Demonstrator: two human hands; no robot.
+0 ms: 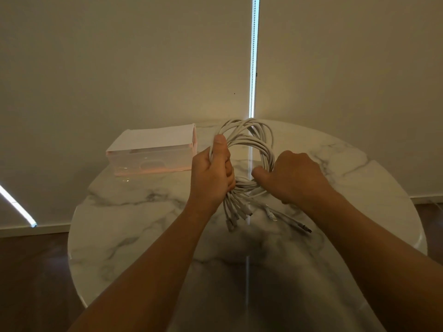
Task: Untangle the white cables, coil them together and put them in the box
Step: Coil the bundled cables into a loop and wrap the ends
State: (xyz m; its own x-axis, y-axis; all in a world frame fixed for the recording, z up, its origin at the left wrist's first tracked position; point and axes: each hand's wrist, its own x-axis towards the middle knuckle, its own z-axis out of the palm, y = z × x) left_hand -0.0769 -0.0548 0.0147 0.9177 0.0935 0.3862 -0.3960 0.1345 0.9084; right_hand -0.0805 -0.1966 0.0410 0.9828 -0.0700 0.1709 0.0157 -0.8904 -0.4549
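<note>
i have the white cables (pixel 249 140) gathered into one round coil, held up above the marble worktop (pixel 143 224) in front of me. my left hand (pixel 212 178) grips the coil's left side, fingers (pixel 230 172) closed around the bundled strands and the thumb pressed up along them. my right hand (pixel 293 176) sits on the coil's lower right, its fingers curled over the strands; from here i can't tell how tightly they close underneath. the loops look orderly, so i judge the untangling done and the coiling nearly done. what is left of the winding is the tails: a bunch of connector ends (pixel 236 216) hangs below my left hand, and a couple more trail out on the worktop toward the right. the box (pixel 153 161) stands to the left of the coil, near it but apart, and nothing is in it that i can see. so the last step, placing the coil inside, is not yet started.
</note>
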